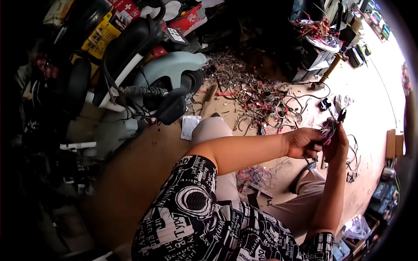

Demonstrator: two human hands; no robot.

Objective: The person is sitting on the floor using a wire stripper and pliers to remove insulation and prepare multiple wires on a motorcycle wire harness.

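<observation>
My left hand has its fingers closed on a small bundle of thin multicoloured wires, held out over the floor at the right of the view. Just beside it, my right hand is closed round a small black tool, which looks like pliers or cutters, its tip pointing up beside the wires. The two hands nearly meet, so part of each grip is hidden. Below them a loose tangle of thin coloured wires lies on the floor by my leg.
Cables and scraps cover the floor ahead, near a white packet. Pale grey-blue plastic panels and black parts are piled at left. Dark boxes with red wires stand at upper right; bins line the right edge.
</observation>
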